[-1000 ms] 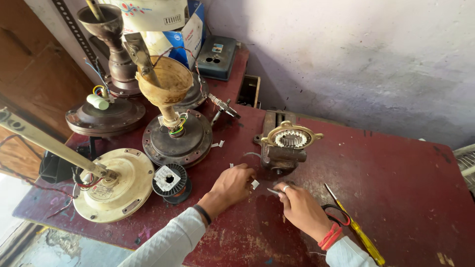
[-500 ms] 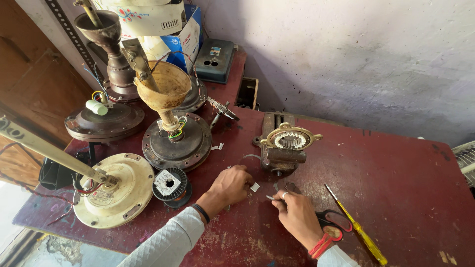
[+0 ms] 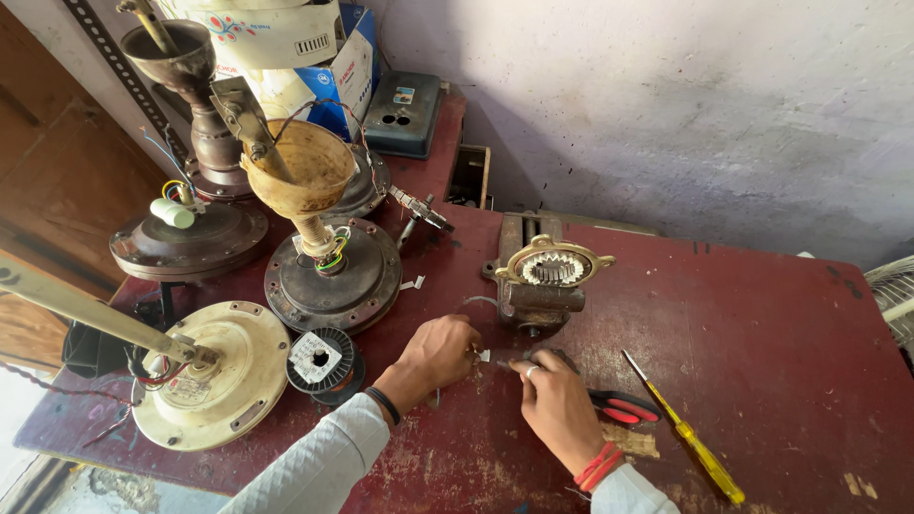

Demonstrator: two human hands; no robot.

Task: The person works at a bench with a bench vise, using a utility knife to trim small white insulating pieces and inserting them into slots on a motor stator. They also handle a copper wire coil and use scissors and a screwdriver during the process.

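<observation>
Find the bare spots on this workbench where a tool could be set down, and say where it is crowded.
Free: the red tabletop between the vise, the yellow screwdriver and the wall. Crowded: the left side, with fan motors, a wire spool and boxes.

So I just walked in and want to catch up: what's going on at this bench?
A person works with both hands on a worn red table. The left hand and right hand meet over a small pale piece, in front of a bench vise holding a toothed metal ring. Red-handled scissors and a yellow screwdriver lie to the right; ceiling fan motors and a wire spool sit left.
</observation>
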